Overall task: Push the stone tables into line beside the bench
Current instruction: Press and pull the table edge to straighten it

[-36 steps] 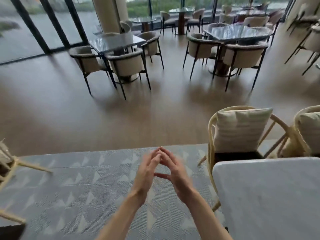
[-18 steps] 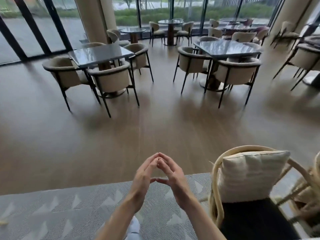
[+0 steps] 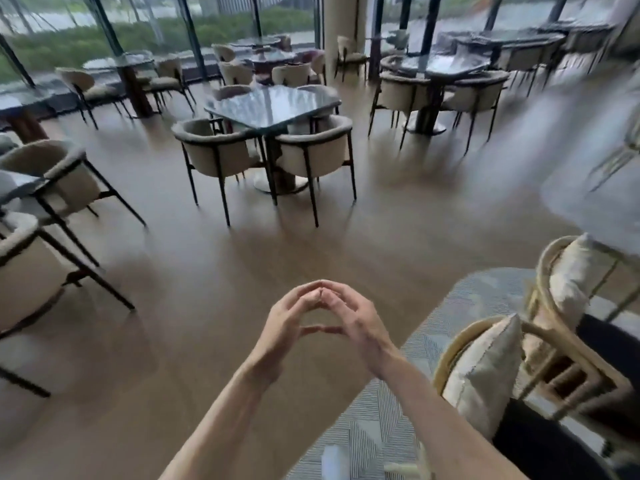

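Observation:
My left hand (image 3: 287, 323) and my right hand (image 3: 356, 322) are raised in front of me, fingertips and thumbs touching each other in a tent shape, holding nothing. A dark stone-topped square table (image 3: 273, 105) stands ahead in the middle of the room with beige armchairs around it. Another dark table (image 3: 446, 65) stands further right, and one (image 3: 124, 60) at the back left. A blurred pale table top (image 3: 588, 161) shows at the right edge. No bench is in view.
Beige armchairs with black legs (image 3: 45, 188) crowd the left side. Two rattan chairs with cream cushions (image 3: 485, 372) stand at lower right on a grey patterned rug (image 3: 381, 410). Brown wood floor (image 3: 207, 289) lies between me and the central table. Glass walls and a pillar (image 3: 341, 32) close the back.
The view has swung right and lifted; the rug slid to the lower right and the dining tables came closer. My hands stay joined at the fingertips.

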Demonstrator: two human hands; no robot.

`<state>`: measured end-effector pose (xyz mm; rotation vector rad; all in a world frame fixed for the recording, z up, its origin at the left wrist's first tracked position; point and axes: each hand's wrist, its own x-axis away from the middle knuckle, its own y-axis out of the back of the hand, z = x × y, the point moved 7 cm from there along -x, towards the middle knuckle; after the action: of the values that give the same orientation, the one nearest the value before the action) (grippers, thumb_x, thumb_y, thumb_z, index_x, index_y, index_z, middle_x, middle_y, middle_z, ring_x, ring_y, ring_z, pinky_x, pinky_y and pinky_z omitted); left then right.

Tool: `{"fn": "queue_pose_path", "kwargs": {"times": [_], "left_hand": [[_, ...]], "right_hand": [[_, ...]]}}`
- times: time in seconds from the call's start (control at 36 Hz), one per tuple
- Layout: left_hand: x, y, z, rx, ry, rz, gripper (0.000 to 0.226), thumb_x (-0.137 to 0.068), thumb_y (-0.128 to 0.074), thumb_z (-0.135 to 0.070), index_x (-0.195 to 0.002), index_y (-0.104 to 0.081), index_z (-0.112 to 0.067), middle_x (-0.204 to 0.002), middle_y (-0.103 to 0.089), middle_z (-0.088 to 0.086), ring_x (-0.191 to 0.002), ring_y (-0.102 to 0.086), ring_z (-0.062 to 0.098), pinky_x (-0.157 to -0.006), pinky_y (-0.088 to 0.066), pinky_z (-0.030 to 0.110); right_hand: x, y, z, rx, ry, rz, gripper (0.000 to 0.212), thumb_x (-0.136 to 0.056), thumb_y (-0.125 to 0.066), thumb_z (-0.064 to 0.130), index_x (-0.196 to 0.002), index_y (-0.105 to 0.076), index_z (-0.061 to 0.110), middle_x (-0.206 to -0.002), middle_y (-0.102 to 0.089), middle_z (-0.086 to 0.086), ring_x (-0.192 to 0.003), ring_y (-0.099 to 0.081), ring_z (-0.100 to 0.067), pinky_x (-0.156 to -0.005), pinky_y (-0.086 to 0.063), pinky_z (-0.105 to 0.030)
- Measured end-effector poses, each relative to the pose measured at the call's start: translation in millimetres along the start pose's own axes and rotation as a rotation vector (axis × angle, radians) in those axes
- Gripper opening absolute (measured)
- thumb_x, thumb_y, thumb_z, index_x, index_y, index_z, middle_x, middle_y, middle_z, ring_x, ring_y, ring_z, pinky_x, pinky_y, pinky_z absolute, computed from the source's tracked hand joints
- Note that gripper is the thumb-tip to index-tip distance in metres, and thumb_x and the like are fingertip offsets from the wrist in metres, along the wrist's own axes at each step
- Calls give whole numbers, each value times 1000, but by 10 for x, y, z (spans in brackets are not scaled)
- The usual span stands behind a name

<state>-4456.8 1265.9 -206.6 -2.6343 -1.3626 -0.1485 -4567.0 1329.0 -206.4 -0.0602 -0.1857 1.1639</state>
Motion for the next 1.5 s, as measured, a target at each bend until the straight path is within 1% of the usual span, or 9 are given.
{"fn": "queue_pose_path", "kwargs": {"times": [0.19, 0.36, 0.5, 0.58, 0.86, 1.0, 1.08, 1.31, 1.5], "left_hand": [[-1747, 172, 15, -38, 78, 72, 26, -87, -67, -30, -111, -73, -23, -109, -74, 7, -107, -69, 21, -83, -60, 46], [-3381, 427, -81, 13, 198, 25, 23, -98, -51, -13, -102, -72, -5, -92, -73, 19, -77, -73, 26, -72, -58, 43], [-4763, 265, -586, 5, 134, 75, 28, -99, -45, -11, -97, -70, 0, -80, -73, 18, -66, -72, 27, -61, -60, 36], [-5551, 0, -863, 17, 81, 121, 29, -99, -43, -11, -95, -70, 1, -79, -72, 18, -65, -71, 28, -63, -60, 36], [-7867, -1782, -1071, 67, 169, 481, 21, -95, -49, -9, -89, -67, -2, -70, -68, 12, -57, -69, 23, -56, -59, 32], [-8547, -2689, -1305, 49, 210, 711, 20, -96, -50, -11, -89, -67, -2, -71, -65, 12, -60, -66, 25, -59, -57, 33], [-8943, -3188, -1579, 56, 186, 763, 23, -98, -48, -15, -87, -65, -4, -72, -63, 12, -59, -64, 24, -60, -55, 33], [-9774, -4801, -2290, 118, -5, 971, 25, -97, -49, -19, -88, -67, -4, -69, -66, 9, -59, -64, 24, -64, -54, 36], [-10652, -6182, -2871, 148, -271, 1029, 27, -91, -54, -24, -76, -75, -15, -73, -68, 11, -64, -65, 27, -60, -56, 34]], "right_hand": [[-1676, 491, -158, -16, -31, -111, 20, -97, -59, 15, -114, -68, 9, -104, -72, -15, -98, -70, -25, -82, -59, -52], [-2940, 1096, -35, -120, -106, -280, 18, -97, -56, 11, -102, -71, 0, -85, -69, -10, -76, -66, -21, -65, -57, -34], [-3826, 1730, 419, -146, -79, -419, 22, -98, -52, 10, -96, -70, -2, -77, -68, -12, -67, -64, -23, -61, -55, -31], [-4277, 2112, 701, -147, -16, -501, 23, -99, -50, 10, -93, -69, -2, -74, -66, -14, -63, -62, -23, -60, -52, -32], [-5411, 3517, 1218, -86, 78, -879, 27, -100, -51, 13, -105, -64, -11, -85, -65, -17, -75, -62, -26, -69, -53, -35], [-5799, 4023, 1498, -130, 146, -1069, 25, -99, -52, 18, -97, -70, 1, -80, -69, -12, -69, -66, -20, -65, -56, -31], [-5982, 4331, 1723, -101, 175, -1141, 28, -100, -51, 23, -93, -71, 5, -79, -71, -9, -70, -67, -20, -65, -56, -30], [-6448, 5621, 2571, -27, 369, -1301, 31, -100, -51, 27, -90, -73, 7, -80, -71, -12, -71, -66, -23, -63, -55, -31], [-7181, 7175, 3355, 36, 536, -1268, 31, -95, -54, 32, -86, -74, 10, -79, -70, -9, -69, -65, -22, -64, -53, -34]]}}
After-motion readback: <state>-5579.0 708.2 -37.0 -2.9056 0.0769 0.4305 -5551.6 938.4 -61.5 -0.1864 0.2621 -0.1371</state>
